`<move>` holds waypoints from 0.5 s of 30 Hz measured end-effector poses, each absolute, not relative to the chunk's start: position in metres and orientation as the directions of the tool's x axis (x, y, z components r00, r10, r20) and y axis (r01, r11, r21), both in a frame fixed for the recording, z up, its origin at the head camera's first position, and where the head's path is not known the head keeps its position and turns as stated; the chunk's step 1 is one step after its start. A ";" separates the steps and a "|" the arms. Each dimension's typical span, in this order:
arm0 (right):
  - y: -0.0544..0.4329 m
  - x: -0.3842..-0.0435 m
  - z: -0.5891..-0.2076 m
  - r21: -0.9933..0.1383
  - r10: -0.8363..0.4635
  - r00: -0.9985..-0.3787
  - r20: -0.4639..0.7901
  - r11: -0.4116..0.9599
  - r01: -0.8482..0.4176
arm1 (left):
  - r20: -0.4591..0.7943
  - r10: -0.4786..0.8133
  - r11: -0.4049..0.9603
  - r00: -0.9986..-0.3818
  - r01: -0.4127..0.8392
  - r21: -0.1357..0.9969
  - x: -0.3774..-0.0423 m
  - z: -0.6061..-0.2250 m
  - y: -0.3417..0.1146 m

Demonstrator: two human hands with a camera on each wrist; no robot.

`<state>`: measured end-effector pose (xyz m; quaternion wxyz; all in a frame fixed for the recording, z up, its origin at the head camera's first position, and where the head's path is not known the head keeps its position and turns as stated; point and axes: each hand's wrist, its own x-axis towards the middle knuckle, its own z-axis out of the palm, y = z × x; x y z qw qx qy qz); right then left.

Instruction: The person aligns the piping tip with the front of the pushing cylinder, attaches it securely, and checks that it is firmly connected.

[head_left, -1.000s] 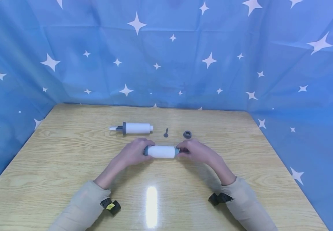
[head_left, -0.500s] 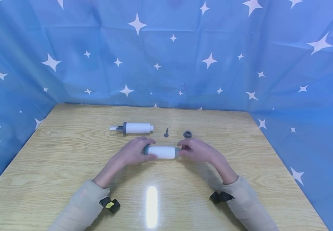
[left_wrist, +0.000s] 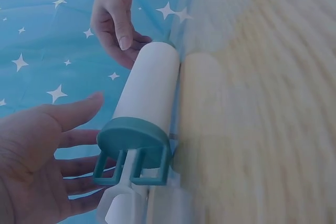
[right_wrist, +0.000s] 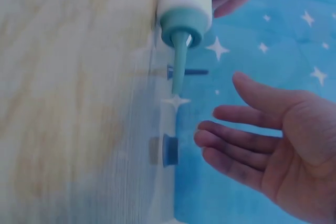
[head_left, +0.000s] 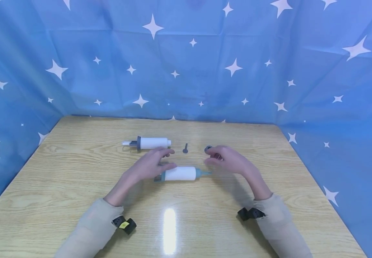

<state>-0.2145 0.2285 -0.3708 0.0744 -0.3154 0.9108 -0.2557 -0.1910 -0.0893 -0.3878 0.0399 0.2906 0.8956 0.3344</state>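
Note:
In the head view a white-barrelled syringe (head_left: 180, 174) lies sideways on the table, with a teal collar at its left end and a thin teal nozzle (head_left: 205, 173) pointing right. Up close in the left wrist view, the collar (left_wrist: 134, 135) carries two squarish finger loops around a pale plunger handle (left_wrist: 123, 198). My left hand (head_left: 149, 165) hovers just behind the collar end, fingers relaxed and holding nothing. Beyond the nozzle, my right hand (head_left: 229, 161) is empty too, its loosely bent fingertips overlapping a small dark grey ring (head_left: 207, 148) in the head view.
Farther back lies a second syringe (head_left: 154, 143), white with a dark grey collar. To its right is a small dark pin with a round flat head (head_left: 185, 151). The wood table (head_left: 76, 161) ends at a blue star-patterned curtain (head_left: 192, 89).
Both hands have let go of the teal syringe and risen off its ends. It now lies slightly nearer the person; the right hand has moved back and right, toward the ring.

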 end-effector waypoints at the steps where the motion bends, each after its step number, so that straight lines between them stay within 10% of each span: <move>1: 0.230 -0.216 -0.370 -0.517 -0.603 -0.797 0.027 0.674 -0.528 | 0.125 0.545 0.601 -0.829 0.491 0.630 -0.192 -0.387 -0.089; 15: 0.246 -0.237 -0.378 -0.546 -0.505 -0.863 -0.007 0.725 -0.419 | 0.152 0.508 0.533 -0.848 0.447 0.718 -0.211 -0.386 -0.073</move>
